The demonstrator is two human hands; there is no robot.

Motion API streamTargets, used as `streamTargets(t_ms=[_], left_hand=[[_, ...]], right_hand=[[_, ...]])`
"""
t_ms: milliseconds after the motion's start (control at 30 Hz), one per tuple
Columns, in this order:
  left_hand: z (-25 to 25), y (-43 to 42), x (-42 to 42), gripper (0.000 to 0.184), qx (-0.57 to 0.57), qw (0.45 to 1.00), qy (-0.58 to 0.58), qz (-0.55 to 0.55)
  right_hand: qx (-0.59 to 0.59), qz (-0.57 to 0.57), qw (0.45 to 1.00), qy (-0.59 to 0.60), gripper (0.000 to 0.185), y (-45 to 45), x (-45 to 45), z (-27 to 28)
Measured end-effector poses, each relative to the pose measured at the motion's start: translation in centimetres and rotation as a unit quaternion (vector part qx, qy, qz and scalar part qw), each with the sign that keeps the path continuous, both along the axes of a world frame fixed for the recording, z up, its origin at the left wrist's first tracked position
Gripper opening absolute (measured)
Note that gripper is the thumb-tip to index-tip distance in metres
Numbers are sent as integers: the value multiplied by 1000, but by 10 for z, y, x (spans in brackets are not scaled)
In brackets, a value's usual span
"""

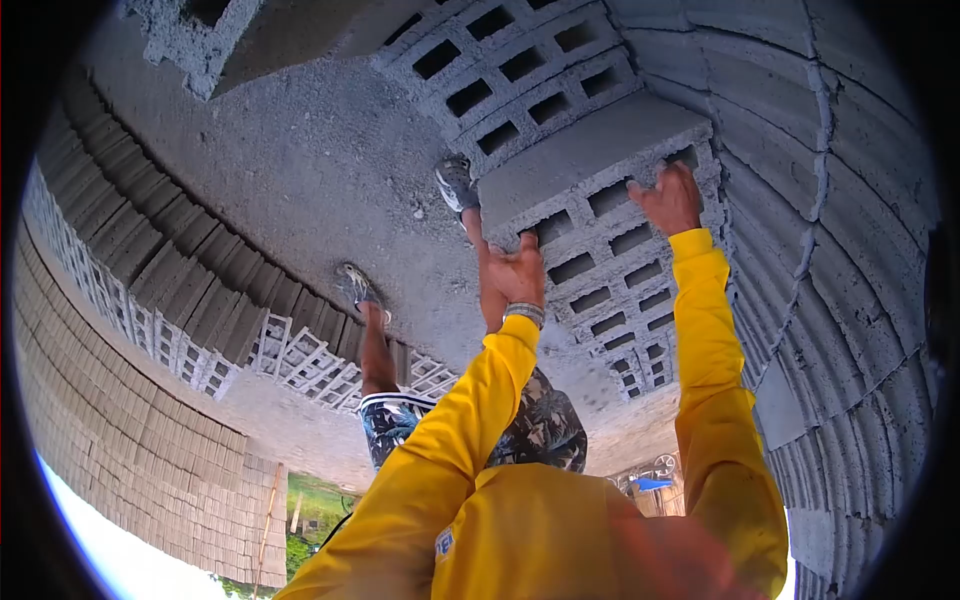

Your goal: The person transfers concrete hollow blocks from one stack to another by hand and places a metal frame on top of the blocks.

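A grey hollow concrete block lies at the end of a row of similar blocks, its smooth face up and its holed face toward me. My left hand, with a band at the wrist, holds the block's near edge at the left, its fingertips at a hole. Toward the right end, my right hand grips the same block, with fingers hooked into the openings. Some fingertips are hidden inside the holes.
More holed blocks run below my hands and others stand beyond. A tall stack rises close on the right. Long block rows curve along the left. A large block juts in at the top left. My feet are on gravelly ground.
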State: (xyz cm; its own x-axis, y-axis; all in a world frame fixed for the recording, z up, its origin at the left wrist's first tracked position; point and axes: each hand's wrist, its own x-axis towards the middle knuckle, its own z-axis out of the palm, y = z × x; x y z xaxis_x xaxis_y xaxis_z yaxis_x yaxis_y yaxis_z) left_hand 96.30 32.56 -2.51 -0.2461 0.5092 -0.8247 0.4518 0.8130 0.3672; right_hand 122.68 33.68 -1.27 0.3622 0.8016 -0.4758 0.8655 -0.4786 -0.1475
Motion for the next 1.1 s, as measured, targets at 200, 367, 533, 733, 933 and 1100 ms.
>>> streamTargets(t_ms=[200,367,533,733,933,1100], left_hand=[[9,10,-5,77,18,993,-19,-118],[-35,-19,-107,59,160,965,-152,-144],[-36,-44,-334,40,101,972,-150,150],[33,-65,-714,32,184,921,214,267],[65,-5,-968,78,196,897,370,139],[45,75,-1020,84,7,977,210,40]], right_hand=[[-57,32,996,-54,53,2,5,-6],[-6,106,978,-178,54,21,-25,43],[-9,-47,999,25,45,50,-153,65],[-15,83,946,312,34,118,-557,84],[23,253,876,411,42,125,-874,83],[-135,314,889,306,53,143,-971,66]])
